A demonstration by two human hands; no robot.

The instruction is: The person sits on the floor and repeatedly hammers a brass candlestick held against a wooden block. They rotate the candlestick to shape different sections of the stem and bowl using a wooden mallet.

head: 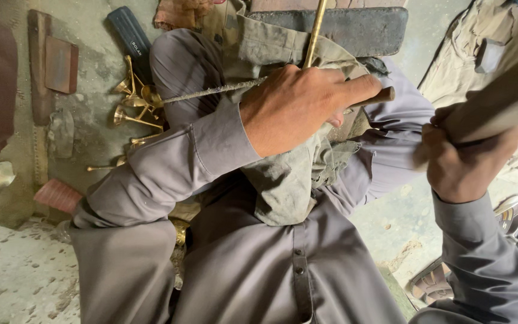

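I'm seeing left hand point(298, 105) clamping a file point(223, 90) lying crosswise over the lap | brass rod point(315, 30) running upright beneath it, nearer the left | right hand point(466, 159) gripping a stick point(499, 105), well apart.

Just one view here, a head cam looking steeply down onto the person's own lap, so it's really close in. Grey sleeves and tunic fill most of the shot. The left hand point(295, 108) sits about centre, near the top, and the right hand point(463, 159) is out at the right edge, partly blurred from being so near the lens. The concrete floor point(25, 276) shows at the left, with brass pieces point(136, 108) at far left. No second view to overlap with.
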